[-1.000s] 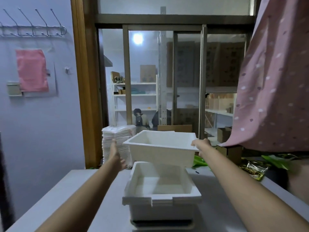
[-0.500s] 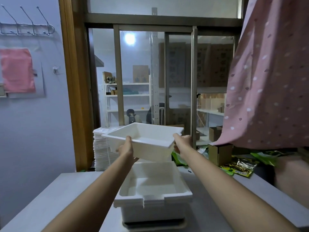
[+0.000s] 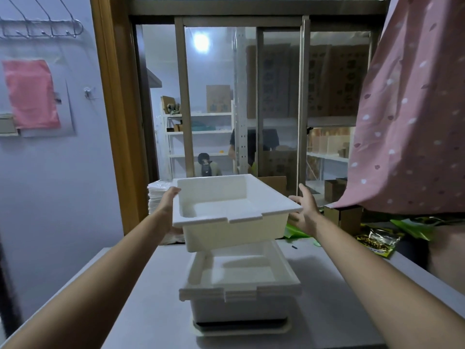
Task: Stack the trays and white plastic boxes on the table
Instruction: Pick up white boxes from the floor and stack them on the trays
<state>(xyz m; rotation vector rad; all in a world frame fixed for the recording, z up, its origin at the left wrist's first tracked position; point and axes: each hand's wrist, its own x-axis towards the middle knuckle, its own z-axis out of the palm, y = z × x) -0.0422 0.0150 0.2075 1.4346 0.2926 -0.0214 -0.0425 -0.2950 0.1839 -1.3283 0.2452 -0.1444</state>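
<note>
I hold a white plastic box [image 3: 234,217] in the air, tilted, just above a stack of nested white boxes [image 3: 240,292] on the grey table [image 3: 141,298]. My left hand [image 3: 168,210] grips the held box's left rim, thumb on top. My right hand [image 3: 303,210] lies with spread fingers against the box's right wall under the rim. The nested stack stands on a white tray [image 3: 241,328] near the table's front. A tall pile of white trays [image 3: 157,197] stands at the back left, partly hidden by my left hand and the box.
Green and dark packets [image 3: 375,239] and small cardboard boxes [image 3: 344,217] lie at the table's back right. A pink dotted curtain [image 3: 412,109] hangs on the right. A glass sliding window [image 3: 241,96] is behind the table, with a person beyond it.
The held box has come toward me and lower, over the nested stack. My right hand's fingers have loosened and spread along the box's right side.
</note>
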